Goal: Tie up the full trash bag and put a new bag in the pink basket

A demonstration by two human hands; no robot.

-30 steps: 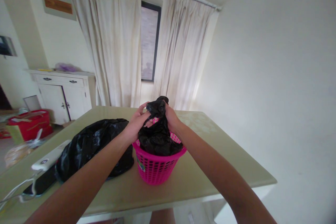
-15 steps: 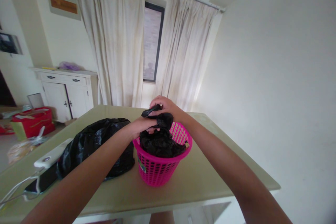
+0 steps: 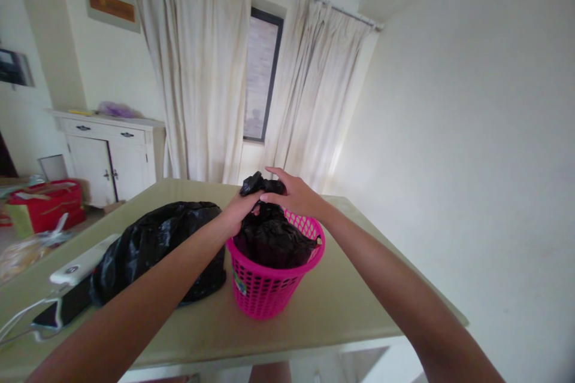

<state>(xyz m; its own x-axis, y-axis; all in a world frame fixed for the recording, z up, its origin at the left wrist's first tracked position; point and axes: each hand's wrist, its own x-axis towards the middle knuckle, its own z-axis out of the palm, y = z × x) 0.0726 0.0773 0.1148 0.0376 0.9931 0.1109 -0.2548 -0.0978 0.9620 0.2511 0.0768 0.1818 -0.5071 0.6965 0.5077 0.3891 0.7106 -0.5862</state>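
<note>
A black garbage bag (image 3: 276, 242) sits inside a pink plastic basket (image 3: 265, 296) with a perforated wall. Its gathered top rises above the rim. My left hand (image 3: 242, 210) is closed round this bunched neck, at the basket's left side. From the right, my right hand (image 3: 296, 194) reaches over the top, its thumb and forefinger on either side of the bunched plastic; its other fingers are mostly hidden. Left of the basket, a second, bulging black bag (image 3: 166, 233) lies on the table, partly behind my left forearm.
On the pale green table (image 3: 354, 305), a white power strip (image 3: 83, 263) and a dark phone (image 3: 67, 305) with white cables lie at the left. Beyond it stand a white cabinet (image 3: 130, 158) and a red bag (image 3: 49, 203) on the floor. A wall borders the right side.
My right hand has shifted slightly right and its thumb and forefinger have spread. The loop of plastic that stood out between my hands is now bunched smaller. The view has shifted slightly.
</note>
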